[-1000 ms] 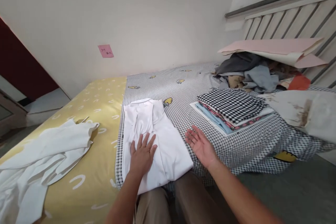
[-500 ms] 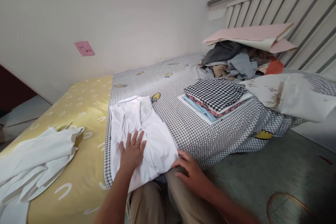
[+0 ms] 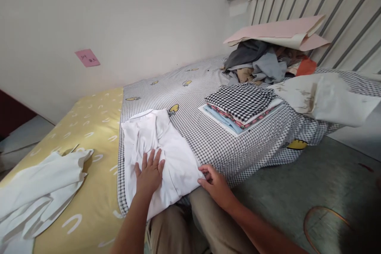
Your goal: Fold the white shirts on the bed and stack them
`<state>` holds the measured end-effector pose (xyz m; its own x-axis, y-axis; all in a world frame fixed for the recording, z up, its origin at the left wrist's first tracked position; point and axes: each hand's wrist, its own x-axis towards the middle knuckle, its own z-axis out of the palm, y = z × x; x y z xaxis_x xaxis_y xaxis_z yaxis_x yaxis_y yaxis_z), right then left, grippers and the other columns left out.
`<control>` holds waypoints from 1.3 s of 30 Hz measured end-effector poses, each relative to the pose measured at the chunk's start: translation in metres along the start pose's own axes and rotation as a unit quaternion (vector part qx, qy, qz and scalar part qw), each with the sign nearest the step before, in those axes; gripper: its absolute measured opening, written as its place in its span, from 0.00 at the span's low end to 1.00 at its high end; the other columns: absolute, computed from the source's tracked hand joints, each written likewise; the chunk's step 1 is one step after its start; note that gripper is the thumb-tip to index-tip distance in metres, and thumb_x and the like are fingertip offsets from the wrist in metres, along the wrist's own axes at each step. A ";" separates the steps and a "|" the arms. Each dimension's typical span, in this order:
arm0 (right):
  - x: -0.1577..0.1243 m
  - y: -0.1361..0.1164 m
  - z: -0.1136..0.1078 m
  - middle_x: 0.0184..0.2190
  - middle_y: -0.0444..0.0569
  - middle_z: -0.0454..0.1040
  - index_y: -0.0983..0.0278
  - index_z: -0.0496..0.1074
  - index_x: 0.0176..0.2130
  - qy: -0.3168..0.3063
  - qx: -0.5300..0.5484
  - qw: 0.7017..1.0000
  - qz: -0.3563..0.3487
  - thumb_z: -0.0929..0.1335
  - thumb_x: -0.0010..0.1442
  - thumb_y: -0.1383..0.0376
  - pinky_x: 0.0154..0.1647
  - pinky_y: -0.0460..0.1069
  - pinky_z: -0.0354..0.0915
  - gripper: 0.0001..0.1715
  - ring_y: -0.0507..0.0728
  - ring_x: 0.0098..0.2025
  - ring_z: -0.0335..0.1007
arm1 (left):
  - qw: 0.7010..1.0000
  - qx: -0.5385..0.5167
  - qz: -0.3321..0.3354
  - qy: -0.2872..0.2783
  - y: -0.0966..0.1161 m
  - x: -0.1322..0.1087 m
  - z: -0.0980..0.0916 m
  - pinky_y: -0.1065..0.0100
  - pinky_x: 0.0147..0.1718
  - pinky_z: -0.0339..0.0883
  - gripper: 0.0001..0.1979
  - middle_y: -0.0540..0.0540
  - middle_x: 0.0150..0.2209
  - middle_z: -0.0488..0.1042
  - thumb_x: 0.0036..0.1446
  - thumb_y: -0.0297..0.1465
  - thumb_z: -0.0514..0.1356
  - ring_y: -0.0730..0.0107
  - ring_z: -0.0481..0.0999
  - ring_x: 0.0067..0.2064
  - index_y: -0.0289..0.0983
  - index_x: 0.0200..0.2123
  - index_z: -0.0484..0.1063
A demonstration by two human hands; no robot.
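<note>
A folded white shirt point(image 3: 154, 143) lies on the checkered bedsheet point(image 3: 208, 143) at the bed's near edge. My left hand point(image 3: 149, 174) rests flat on the shirt's lower half with its fingers spread. At the shirt's lower right corner, my right hand point(image 3: 214, 182) has its fingers curled on the hem. Below both hands are my knees in brown trousers.
A stack of folded clothes point(image 3: 241, 107) topped by a checkered piece sits to the right. Behind it lies a heap of unfolded garments point(image 3: 262, 63) under pink sheets. Loose white cloth point(image 3: 41, 190) lies on the yellow sheet at left. Grey floor runs along the right.
My right hand dropped from open beside the shirt to the shirt's lower right corner and closed on it. The view swung to the right; my left hand stayed flat on the shirt.
</note>
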<state>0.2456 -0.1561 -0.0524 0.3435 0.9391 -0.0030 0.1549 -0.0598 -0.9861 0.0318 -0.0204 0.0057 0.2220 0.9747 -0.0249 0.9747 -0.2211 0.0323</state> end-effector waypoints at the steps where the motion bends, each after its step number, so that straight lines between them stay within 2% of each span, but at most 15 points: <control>1: 0.001 0.002 0.003 0.37 0.47 0.75 0.59 0.73 0.41 0.009 0.004 1.000 0.003 0.71 0.50 0.59 0.42 0.54 0.68 0.16 0.58 0.38 0.70 | 1.000 -0.002 0.000 0.000 0.000 0.000 0.000 0.34 0.71 0.41 0.29 0.53 0.76 0.47 0.71 0.45 0.36 0.54 0.42 0.76 0.51 0.72 0.49; 5: 0.002 0.014 0.009 0.35 0.45 0.73 0.59 0.70 0.44 0.044 0.059 0.997 0.027 0.71 0.49 0.58 0.42 0.54 0.68 0.21 0.58 0.37 0.70 | 1.000 0.000 -0.006 -0.006 0.002 -0.001 -0.001 0.35 0.71 0.41 0.29 0.53 0.76 0.46 0.71 0.45 0.36 0.54 0.41 0.76 0.51 0.73 0.48; 7: 0.000 0.019 0.006 0.36 0.46 0.75 0.59 0.70 0.43 0.044 0.064 0.997 0.024 0.71 0.50 0.57 0.44 0.54 0.67 0.20 0.59 0.40 0.71 | 1.000 0.002 -0.006 -0.003 0.003 -0.002 -0.001 0.35 0.71 0.41 0.29 0.53 0.76 0.46 0.71 0.44 0.36 0.54 0.41 0.76 0.51 0.73 0.48; 9: -0.003 0.022 0.002 0.35 0.46 0.76 0.59 0.71 0.37 0.029 0.035 0.999 0.018 0.70 0.53 0.56 0.46 0.54 0.66 0.12 0.59 0.41 0.70 | 1.000 0.002 -0.005 0.001 0.004 -0.002 -0.001 0.35 0.71 0.42 0.29 0.53 0.76 0.47 0.71 0.44 0.37 0.54 0.42 0.76 0.51 0.73 0.48; 11: -0.005 0.024 -0.002 0.34 0.46 0.75 0.59 0.72 0.34 0.014 -0.013 1.000 0.015 0.70 0.54 0.56 0.45 0.54 0.65 0.10 0.59 0.40 0.69 | 1.000 0.001 -0.004 0.004 0.005 -0.003 -0.001 0.35 0.71 0.42 0.29 0.52 0.76 0.47 0.71 0.44 0.36 0.54 0.42 0.76 0.51 0.73 0.48; 15: -0.005 0.028 -0.002 0.37 0.47 0.73 0.59 0.75 0.35 -0.011 -0.098 0.995 -0.015 0.72 0.52 0.57 0.48 0.56 0.63 0.10 0.61 0.43 0.67 | 1.000 0.000 -0.012 0.002 0.006 -0.003 -0.001 0.36 0.71 0.41 0.29 0.53 0.76 0.47 0.72 0.44 0.37 0.55 0.42 0.76 0.51 0.73 0.48; 19: -0.005 0.031 0.002 0.44 0.50 0.70 0.60 0.75 0.36 0.004 -0.106 0.994 -0.030 0.74 0.51 0.57 0.52 0.57 0.64 0.13 0.62 0.49 0.66 | 1.000 -0.008 -0.011 -0.002 0.007 -0.003 -0.001 0.35 0.71 0.39 0.29 0.53 0.76 0.45 0.71 0.44 0.37 0.54 0.41 0.77 0.49 0.73 0.48; 26: -0.005 0.026 0.006 0.39 0.49 0.66 0.60 0.71 0.31 0.027 -0.080 0.996 -0.037 0.72 0.55 0.54 0.47 0.55 0.67 0.13 0.60 0.42 0.65 | 1.000 -0.006 -0.012 0.002 0.008 -0.005 -0.002 0.34 0.71 0.40 0.30 0.53 0.76 0.47 0.72 0.44 0.36 0.53 0.42 0.76 0.48 0.73 0.48; 31: -0.005 0.037 0.007 0.35 0.48 0.65 0.59 0.70 0.28 0.058 -0.053 0.997 -0.019 0.71 0.57 0.47 0.41 0.55 0.67 0.19 0.59 0.37 0.64 | 1.000 -0.005 -0.016 0.000 0.010 -0.005 -0.002 0.35 0.71 0.39 0.30 0.53 0.76 0.46 0.72 0.44 0.36 0.54 0.41 0.77 0.48 0.73 0.47; 35: -0.009 0.049 0.000 0.39 0.49 0.67 0.57 0.76 0.36 0.052 -0.053 0.997 -0.004 0.71 0.57 0.49 0.44 0.56 0.68 0.15 0.60 0.39 0.66 | 1.000 -0.003 -0.020 0.013 0.011 -0.006 0.000 0.35 0.71 0.40 0.30 0.53 0.76 0.47 0.72 0.44 0.35 0.54 0.42 0.76 0.47 0.73 0.47; 39: -0.014 0.046 -0.005 0.45 0.51 0.68 0.58 0.74 0.36 0.040 -0.050 0.998 -0.015 0.71 0.56 0.50 0.53 0.58 0.68 0.15 0.63 0.49 0.67 | 0.999 -0.005 -0.023 0.028 0.012 -0.006 0.003 0.35 0.71 0.40 0.30 0.52 0.75 0.48 0.72 0.44 0.36 0.54 0.43 0.76 0.46 0.73 0.48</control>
<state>0.2528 -0.1735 -0.0972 0.4086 0.9116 0.0439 0.2565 -0.0685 -0.9641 0.0425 -0.0294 0.0036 0.1748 0.9842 0.0300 0.9835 -0.1759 0.0416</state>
